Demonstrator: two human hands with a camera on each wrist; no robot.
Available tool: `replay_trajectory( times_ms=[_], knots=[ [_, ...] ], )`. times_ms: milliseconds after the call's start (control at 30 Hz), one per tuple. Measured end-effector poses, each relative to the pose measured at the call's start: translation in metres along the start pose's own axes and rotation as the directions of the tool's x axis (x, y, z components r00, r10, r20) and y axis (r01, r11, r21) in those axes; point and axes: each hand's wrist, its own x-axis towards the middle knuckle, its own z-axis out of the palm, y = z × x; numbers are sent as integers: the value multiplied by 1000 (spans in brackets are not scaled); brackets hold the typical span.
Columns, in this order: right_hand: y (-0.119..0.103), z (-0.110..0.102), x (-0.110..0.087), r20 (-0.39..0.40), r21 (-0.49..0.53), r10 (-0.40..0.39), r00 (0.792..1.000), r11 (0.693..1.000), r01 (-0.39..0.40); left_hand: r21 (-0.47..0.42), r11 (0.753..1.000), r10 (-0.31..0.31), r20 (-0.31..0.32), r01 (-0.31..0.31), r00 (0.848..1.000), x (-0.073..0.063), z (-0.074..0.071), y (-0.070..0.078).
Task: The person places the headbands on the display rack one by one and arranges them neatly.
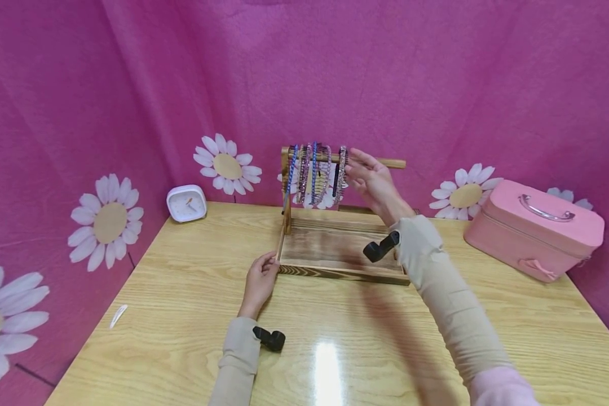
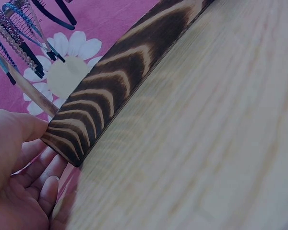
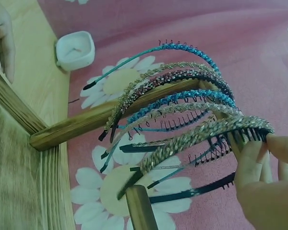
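A wooden headband stand [image 1: 342, 275] has a shallow tray, one post and a horizontal bar [image 1: 393, 163]. My left hand [image 1: 261, 279] grips the tray's front left corner, thumb [image 2: 31, 125] on one side and fingers round the other. Several beaded headbands [image 3: 182, 100] in blue, gold, purple and silver hang along the bar. At the outermost of them, my right hand [image 1: 378, 183] is raised with the palm turned towards the bar. Its thumb and fingers pinch the toothed upper part of a silver-gold beaded headband [image 3: 197, 136] in the right wrist view.
A white square clock [image 1: 186, 203] stands at the back left of the table. Nearer on the left lies a small white hair clip [image 1: 118, 316]. At the right is a pink case [image 1: 535, 231] with a silver handle. A pink flowered cloth [image 1: 335, 73] hangs behind.
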Motion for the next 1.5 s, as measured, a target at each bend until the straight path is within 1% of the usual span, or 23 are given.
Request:
replay_trajectory(
  times_ms=[133,367,600,833,1000,1067,1167,1267,1433,1500],
  knots=[
    [2,1,1,0,30,-8,1000,1000,8,-4,1000,6,4,-6,1000,-1,0,0],
    [7,2,4,-26,-9,-7,1000,1000,7,-4,1000,6,3,-6,1000,-2,2,1],
    [14,1,5,-32,9,-22,999,1000,22,2,1000,10,5,-10,1000,-2,3,2],
    [15,1,7,-58,43,-36,998,998,39,5,1000,8,7,-8,1000,-2,4,3],
    [17,-1,6,-69,54,-21,997,998,25,5,1000,14,-2,-14,1000,-2,4,4],
    [18,-3,5,-69,60,-3,998,998,7,6,1000,12,-3,-12,1000,-2,4,4],
    [20,-7,3,-66,42,11,998,999,-8,7,1000,12,-3,-12,1000,-1,4,3],
    [23,-12,0,-57,32,7,998,999,-5,7,1000,12,-8,-12,1000,0,2,1],
    [32,-27,-9,-47,64,-1,999,998,4,10,1000,11,-12,-11,1000,0,1,-1],
    [36,-35,-13,-43,55,3,999,998,-1,8,1000,13,-11,-13,1000,-1,1,-2]
  ],
)
